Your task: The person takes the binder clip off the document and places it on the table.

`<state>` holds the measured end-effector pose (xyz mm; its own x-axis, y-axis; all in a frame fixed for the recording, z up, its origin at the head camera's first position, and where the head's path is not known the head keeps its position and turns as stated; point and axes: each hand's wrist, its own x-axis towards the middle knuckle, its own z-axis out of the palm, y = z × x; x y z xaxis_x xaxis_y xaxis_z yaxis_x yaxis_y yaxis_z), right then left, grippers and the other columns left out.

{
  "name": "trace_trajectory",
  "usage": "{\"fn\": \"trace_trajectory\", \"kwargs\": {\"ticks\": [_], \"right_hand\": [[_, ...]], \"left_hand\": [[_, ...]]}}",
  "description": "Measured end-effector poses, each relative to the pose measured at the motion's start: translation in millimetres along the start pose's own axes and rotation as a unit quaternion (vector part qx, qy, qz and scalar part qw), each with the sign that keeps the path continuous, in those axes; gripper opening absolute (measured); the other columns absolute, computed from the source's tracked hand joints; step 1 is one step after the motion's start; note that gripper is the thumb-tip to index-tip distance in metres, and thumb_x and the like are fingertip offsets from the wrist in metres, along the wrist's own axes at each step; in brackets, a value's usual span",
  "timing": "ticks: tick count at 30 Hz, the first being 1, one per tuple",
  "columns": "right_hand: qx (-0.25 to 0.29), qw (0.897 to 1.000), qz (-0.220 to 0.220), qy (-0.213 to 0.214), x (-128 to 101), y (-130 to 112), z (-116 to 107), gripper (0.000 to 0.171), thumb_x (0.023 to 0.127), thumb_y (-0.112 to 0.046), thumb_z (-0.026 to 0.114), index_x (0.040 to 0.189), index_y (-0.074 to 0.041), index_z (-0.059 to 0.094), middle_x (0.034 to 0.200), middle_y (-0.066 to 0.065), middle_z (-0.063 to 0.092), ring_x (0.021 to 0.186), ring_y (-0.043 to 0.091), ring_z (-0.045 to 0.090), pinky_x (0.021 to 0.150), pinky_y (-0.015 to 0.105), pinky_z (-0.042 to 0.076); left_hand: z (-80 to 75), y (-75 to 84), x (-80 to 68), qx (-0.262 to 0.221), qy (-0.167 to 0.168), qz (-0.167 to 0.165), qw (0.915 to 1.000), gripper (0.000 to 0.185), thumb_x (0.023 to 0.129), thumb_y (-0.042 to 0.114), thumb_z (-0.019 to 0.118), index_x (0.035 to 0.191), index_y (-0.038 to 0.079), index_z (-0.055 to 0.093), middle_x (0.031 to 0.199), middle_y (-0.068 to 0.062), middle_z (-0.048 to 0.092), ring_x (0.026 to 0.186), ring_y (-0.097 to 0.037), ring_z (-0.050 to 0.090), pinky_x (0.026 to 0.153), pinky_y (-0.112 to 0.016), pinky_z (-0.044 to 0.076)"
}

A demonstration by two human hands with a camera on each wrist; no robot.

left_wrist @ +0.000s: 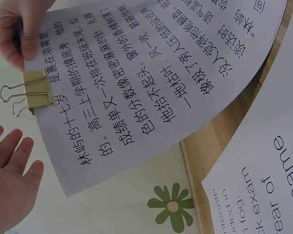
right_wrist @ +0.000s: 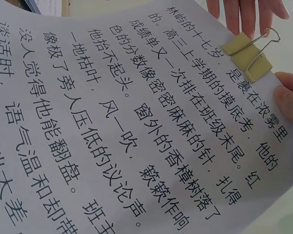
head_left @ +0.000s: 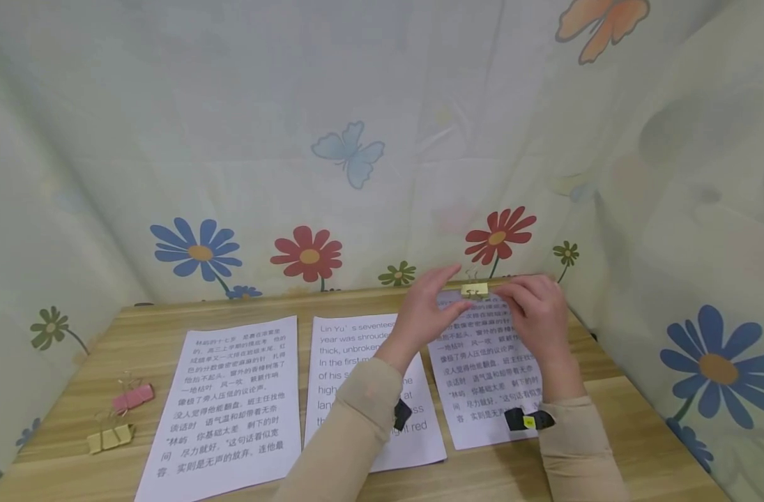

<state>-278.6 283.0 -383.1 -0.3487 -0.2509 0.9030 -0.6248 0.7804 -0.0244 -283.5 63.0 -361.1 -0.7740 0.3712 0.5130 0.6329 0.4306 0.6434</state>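
Observation:
A sheet printed with Chinese text (head_left: 489,369) lies at the right of the wooden table (head_left: 620,411), its far edge lifted. A yellow binder clip (head_left: 474,288) is clamped on that raised top edge, also shown in the wrist views (left_wrist: 33,90) (right_wrist: 247,56). My right hand (head_left: 514,294) pinches the top edge of the sheet just beside the clip, thumb on the printed side (right_wrist: 289,100). My left hand (head_left: 449,293) hovers at the clip's other side with straight, spread fingers (left_wrist: 12,163), holding nothing.
A second Chinese sheet (head_left: 231,404) and an English sheet (head_left: 363,348) lie flat to the left. A pink binder clip (head_left: 133,397) and a yellow one (head_left: 110,438) sit near the table's left edge. A flowered curtain (head_left: 357,174) closes off the back and sides.

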Motion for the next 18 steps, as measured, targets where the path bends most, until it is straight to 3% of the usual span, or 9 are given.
{"fn": "trace_trajectory", "kwargs": {"ticks": [9,18], "right_hand": [[-0.004,1.000,-0.024,0.006,1.0,-7.7,-2.5,0.025,0.070,0.008,0.084,0.091,-0.002,0.075,0.092,0.014,0.070,0.085,0.036,0.060,0.072,0.045,0.042],[0.002,0.999,-0.029,0.013,0.5,-12.4,-2.1,0.028,0.068,0.009,0.084,0.092,-0.002,0.076,0.092,0.014,0.070,0.085,0.035,0.059,0.073,0.046,0.042]], "left_hand": [[1.4,0.4,2.2,-0.037,-0.006,-0.004,0.9993,0.065,0.090,0.029,0.075,0.148,0.015,0.048,0.149,-0.002,0.048,0.138,-0.014,0.041,0.113,-0.031,0.033],[3.2,-0.6,1.2,-0.067,-0.010,-0.013,0.9976,0.058,0.090,0.024,0.074,0.143,0.015,0.054,0.145,0.003,0.052,0.135,-0.011,0.044,0.111,-0.028,0.035]]}}
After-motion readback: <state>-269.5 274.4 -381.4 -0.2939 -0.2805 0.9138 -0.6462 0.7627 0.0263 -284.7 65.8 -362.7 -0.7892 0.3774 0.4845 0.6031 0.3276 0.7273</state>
